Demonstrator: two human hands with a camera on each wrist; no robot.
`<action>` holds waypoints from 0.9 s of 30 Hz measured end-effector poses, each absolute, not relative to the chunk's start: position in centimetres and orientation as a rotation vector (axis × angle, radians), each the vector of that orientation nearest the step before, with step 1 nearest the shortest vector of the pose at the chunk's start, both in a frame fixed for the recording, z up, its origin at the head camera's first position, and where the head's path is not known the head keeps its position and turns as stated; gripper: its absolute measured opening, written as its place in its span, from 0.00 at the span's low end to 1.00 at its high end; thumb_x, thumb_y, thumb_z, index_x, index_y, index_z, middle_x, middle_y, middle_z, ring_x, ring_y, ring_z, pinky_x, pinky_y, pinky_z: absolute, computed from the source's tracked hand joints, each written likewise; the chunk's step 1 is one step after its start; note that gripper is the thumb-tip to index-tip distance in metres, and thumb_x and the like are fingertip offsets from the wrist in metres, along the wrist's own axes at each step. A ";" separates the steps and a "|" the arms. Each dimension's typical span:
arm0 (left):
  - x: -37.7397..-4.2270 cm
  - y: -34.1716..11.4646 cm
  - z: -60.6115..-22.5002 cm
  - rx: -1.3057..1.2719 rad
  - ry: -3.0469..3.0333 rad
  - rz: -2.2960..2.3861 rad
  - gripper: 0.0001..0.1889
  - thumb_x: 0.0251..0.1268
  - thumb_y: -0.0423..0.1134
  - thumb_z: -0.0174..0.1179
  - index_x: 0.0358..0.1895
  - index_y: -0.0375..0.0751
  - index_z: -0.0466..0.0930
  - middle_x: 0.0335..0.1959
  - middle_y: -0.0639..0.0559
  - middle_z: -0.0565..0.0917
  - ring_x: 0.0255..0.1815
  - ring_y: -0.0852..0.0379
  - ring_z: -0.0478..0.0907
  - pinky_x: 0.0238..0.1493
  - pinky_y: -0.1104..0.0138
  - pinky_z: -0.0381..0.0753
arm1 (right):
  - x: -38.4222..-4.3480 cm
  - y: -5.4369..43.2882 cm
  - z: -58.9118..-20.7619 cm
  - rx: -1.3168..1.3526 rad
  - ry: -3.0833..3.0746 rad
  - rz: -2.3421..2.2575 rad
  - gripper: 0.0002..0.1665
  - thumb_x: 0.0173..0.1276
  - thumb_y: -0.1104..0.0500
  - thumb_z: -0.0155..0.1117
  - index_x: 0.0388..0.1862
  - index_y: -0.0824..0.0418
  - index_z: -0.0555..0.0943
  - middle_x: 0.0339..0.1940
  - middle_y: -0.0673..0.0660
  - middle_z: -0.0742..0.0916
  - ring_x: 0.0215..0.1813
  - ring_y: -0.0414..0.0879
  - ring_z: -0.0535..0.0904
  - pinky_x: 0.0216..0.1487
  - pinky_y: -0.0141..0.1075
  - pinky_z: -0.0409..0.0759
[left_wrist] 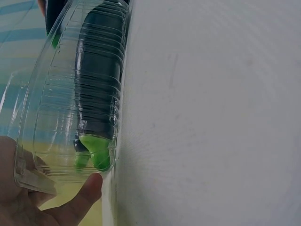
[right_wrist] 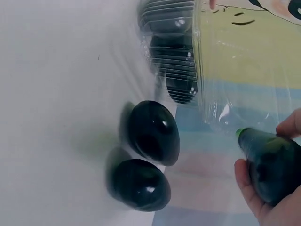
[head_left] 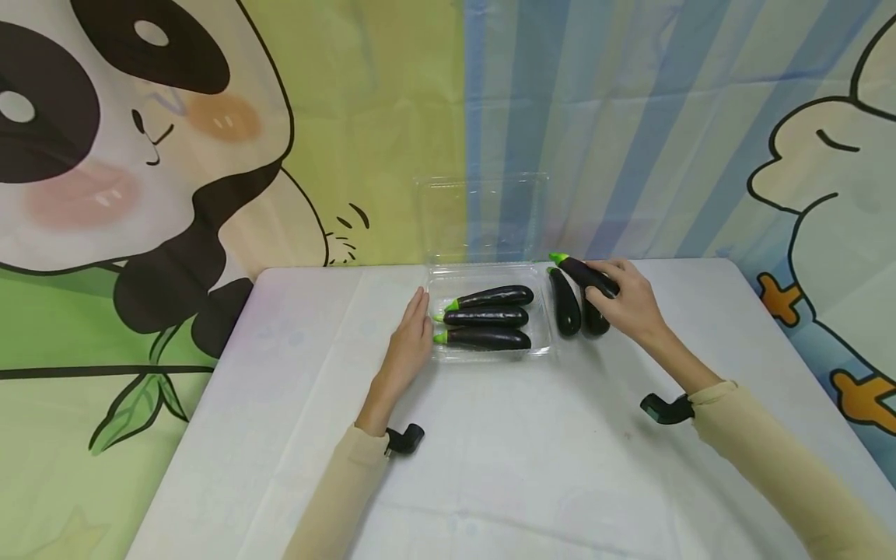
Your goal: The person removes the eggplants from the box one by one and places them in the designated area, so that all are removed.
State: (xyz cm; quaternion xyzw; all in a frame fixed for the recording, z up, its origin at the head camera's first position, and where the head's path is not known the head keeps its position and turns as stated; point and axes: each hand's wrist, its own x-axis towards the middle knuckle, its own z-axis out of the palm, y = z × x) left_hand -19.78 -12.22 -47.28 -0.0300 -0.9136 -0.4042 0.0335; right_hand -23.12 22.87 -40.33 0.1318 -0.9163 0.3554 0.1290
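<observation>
A clear plastic clamshell box [head_left: 483, 358] stands with its lid raised, and three dark eggplants [head_left: 488, 316] with green stem ends lie side by side in it. My left hand [head_left: 408, 342] rests along the box's left side, fingers fairly straight; in the left wrist view the thumb [left_wrist: 84, 197] touches the wall near its bottom corner. To the right of the box, my right hand [head_left: 628, 299] holds another eggplant [head_left: 586, 274] by its thick end, the green stem pointing away to the left. Under it, two eggplants [head_left: 564, 303] lie on the table, one partly hidden by the hand.
The transparent lid [head_left: 483, 218] leans up at the back against a printed cloth backdrop [head_left: 378, 132]. A white cloth covers the table [head_left: 525, 459], whose far edge runs just behind the box. Black wrist cameras [head_left: 406, 439] sit on both forearms.
</observation>
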 end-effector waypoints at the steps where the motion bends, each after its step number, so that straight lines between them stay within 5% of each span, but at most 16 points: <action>1: -19.7 -12.2 -47.3 -0.092 -2.810 -1.244 0.28 0.78 0.40 0.37 0.77 0.42 0.49 0.81 0.56 0.47 0.80 0.51 0.50 0.77 0.54 0.56 | -23.1 23.1 -40.5 0.377 -2.647 1.029 0.25 0.67 0.61 0.57 0.63 0.63 0.77 0.57 0.67 0.78 0.52 0.62 0.75 0.45 0.50 0.73; 6: -19.5 -12.3 -47.4 -0.088 -2.822 -1.248 0.28 0.78 0.40 0.37 0.77 0.42 0.49 0.81 0.53 0.48 0.80 0.51 0.49 0.77 0.53 0.56 | -22.5 24.2 -41.3 0.359 -2.599 1.026 0.24 0.71 0.59 0.58 0.63 0.66 0.76 0.59 0.69 0.80 0.59 0.66 0.75 0.54 0.58 0.73; 13: -19.7 -12.3 -47.2 -0.107 -2.805 -1.246 0.28 0.78 0.40 0.37 0.78 0.42 0.49 0.81 0.53 0.48 0.79 0.50 0.50 0.77 0.53 0.56 | -22.7 25.9 -42.2 0.281 -2.524 1.020 0.24 0.75 0.57 0.52 0.66 0.65 0.74 0.61 0.72 0.77 0.60 0.68 0.74 0.48 0.54 0.73; 27: -19.9 -12.3 -47.2 -0.091 -2.823 -1.248 0.28 0.78 0.41 0.36 0.78 0.44 0.48 0.81 0.59 0.46 0.80 0.52 0.49 0.77 0.54 0.56 | -23.4 28.0 -44.1 0.102 -2.559 1.057 0.31 0.66 0.62 0.60 0.68 0.69 0.70 0.65 0.74 0.74 0.63 0.71 0.69 0.59 0.61 0.69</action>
